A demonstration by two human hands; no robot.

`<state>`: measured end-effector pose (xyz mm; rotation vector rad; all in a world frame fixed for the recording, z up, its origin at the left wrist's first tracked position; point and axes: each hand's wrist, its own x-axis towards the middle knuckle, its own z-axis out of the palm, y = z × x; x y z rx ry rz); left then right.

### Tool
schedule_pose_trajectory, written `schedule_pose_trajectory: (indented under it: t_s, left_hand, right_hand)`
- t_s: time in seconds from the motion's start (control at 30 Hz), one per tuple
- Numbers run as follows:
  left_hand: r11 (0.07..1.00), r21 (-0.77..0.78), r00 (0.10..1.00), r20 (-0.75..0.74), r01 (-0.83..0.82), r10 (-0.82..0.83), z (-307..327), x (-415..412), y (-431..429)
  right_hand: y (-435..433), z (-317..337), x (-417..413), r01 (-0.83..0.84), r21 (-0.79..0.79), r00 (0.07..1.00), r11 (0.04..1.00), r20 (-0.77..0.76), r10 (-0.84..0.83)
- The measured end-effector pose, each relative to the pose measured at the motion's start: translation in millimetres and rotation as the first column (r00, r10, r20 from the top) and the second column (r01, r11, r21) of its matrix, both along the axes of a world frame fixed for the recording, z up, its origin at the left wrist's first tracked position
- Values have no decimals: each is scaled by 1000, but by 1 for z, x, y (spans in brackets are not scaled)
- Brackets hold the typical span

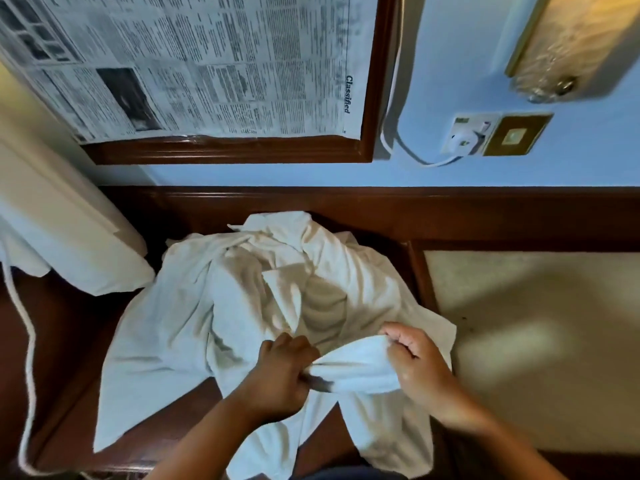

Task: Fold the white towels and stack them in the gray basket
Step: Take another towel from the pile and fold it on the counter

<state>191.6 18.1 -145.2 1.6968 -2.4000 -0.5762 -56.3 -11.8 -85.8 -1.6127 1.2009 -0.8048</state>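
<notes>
On a dark wooden table (65,358), seen from above, a white cord (26,341) trails along the edge at nine o'clock. Beside it, a white padded shape (69,244) sits at ten o'clock. At eleven o'clock a framed sheet of newspaper (207,64) hangs on the blue wall. A crumpled heap of white towels (194,306) fills the middle and spills over the table's near edge toward six o'clock.

At six o'clock the left hand (280,375) is clenched around the bunched end of one towel (356,367). Near five o'clock the right hand (420,367) pinches the same towel's other edge between thumb and fingers. The cloth spans between the two hands, over the heap.

A wall socket (467,135) with a white plug sits at one o'clock. A pale beige surface (536,341) lies at four o'clock, and a glowing lamp (571,39) is at two o'clock.
</notes>
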Motion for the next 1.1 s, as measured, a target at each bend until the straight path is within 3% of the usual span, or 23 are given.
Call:
schedule_pose_trajectory:
  t_s: [0.17,0.4,0.5,0.63,0.73,0.8,0.87,0.97,1.03,1.1]
  left_hand:
    - [991,28,990,-51,-131,132,-1,-20,34]
    - [908,137,918,74,-395,389,-7,-87,106]
    - [859,119,865,2,-498,502,-4,-100,139]
    - [840,45,827,-156,-540,540,15,-107,182]
    - [855,-64,849,-183,-514,497,38,-107,198]
    - [865,-139,871,-187,-482,455,55,-114,206]
    - [903,-161,909,-205,-397,363,69,-129,212]
    - [960,-138,948,-243,-242,205,79,-157,227]
    - [973,-133,955,-258,-189,150,77,-174,238]
    - [979,-126,959,-256,-159,123,71,-185,254]
  right_hand:
    - [-4,-9,-57,-8,14,1000,1000,-21,8]
    - [17,-22,-82,-287,114,958,951,58,282]
    - [23,-22,-83,-408,165,911,898,19,411]
    - [34,-31,-95,-460,219,853,860,-159,497]
    - [46,-31,-99,-525,333,669,783,-408,621]
    - [60,-28,-97,-525,432,548,734,-488,679]
    - [76,-22,-90,-497,440,630,748,-409,660]
    - [99,-14,-67,-343,485,880,804,-132,456]
    - [117,-12,-48,-290,593,942,751,38,333]
    - [136,-21,-25,-292,692,945,660,102,311]
